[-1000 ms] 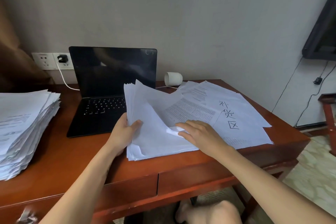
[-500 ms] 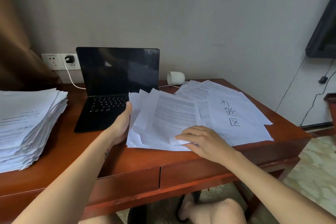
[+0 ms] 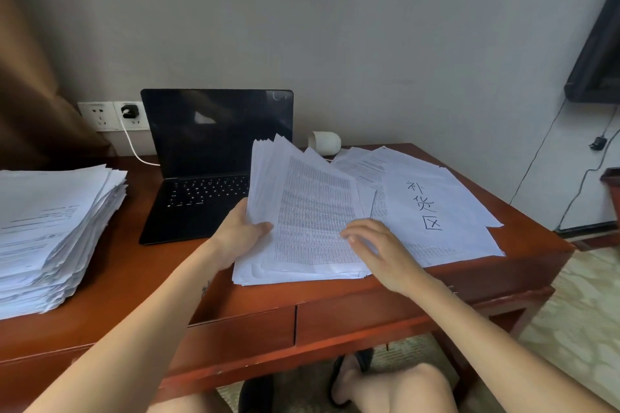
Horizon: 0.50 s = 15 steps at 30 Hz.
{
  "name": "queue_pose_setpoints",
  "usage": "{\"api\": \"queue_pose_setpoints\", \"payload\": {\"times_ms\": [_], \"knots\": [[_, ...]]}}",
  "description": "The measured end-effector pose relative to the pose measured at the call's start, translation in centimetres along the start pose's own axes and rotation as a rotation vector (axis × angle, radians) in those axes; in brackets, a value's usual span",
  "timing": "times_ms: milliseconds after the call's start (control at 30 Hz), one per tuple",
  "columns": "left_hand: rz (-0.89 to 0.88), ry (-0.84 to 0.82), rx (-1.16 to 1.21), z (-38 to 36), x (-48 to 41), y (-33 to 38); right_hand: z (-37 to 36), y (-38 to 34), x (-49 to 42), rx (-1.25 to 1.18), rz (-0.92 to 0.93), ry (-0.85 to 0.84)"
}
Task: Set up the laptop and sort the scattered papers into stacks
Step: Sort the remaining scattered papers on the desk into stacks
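Got my left hand point(image 3: 240, 240) fingers clamped on the left edge of the paper bundle point(image 3: 312, 211), right hand point(image 3: 385, 255) fingers loosely apart over it.

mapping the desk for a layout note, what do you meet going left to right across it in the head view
tall paper stack → laptop → fanned papers → right hand → handwritten sheet

My right hand point(image 3: 380, 253) is blurred, so I cannot tell if its fingertips point(image 3: 349, 238) touch the papers point(image 3: 312, 208), whose print is too small to read. The fingers of my left hand point(image 3: 240, 234) are hidden behind them, as is the corner of the laptop point(image 3: 204, 144) just beyond
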State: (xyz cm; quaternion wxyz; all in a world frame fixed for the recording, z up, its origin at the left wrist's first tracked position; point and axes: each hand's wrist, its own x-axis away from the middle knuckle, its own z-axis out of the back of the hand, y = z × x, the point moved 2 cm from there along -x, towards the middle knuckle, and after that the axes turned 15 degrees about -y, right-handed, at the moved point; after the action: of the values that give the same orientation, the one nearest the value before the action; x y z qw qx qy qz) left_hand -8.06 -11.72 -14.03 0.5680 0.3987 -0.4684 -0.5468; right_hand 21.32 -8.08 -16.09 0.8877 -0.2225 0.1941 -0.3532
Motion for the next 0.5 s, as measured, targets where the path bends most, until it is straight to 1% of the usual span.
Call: {"api": "queue_pose_setpoints", "payload": {"times_ms": [100,167,300,333,400,500], "knots": [[-0.128,0.054,-0.032,-0.7,1.0,0.4,0.2,1.3,-1.6,-0.125,-0.213,0.093],[-0.226,0.082,-0.055,-0.9,1.7,0.7,0.2,1.7,-2.9,-0.249,-0.278,0.185],[-0.391,0.155,-0.051,-0.8,2.4,1.8,1.5,-0.7,-4.5,-0.584,-0.281,0.349],[-0.434,0.173,-0.064,-0.6,2.4,2.2,2.1,-1.5,-4.7,-0.618,-0.259,0.382],[-0.509,0.212,-0.091,-0.2,2.7,3.4,3.3,-2.9,-5.4,-0.611,-0.172,0.443],[-0.584,0.253,-0.081,0.2,3.1,4.9,5.1,-4.2,-6.3,-0.618,-0.082,0.518]]}}
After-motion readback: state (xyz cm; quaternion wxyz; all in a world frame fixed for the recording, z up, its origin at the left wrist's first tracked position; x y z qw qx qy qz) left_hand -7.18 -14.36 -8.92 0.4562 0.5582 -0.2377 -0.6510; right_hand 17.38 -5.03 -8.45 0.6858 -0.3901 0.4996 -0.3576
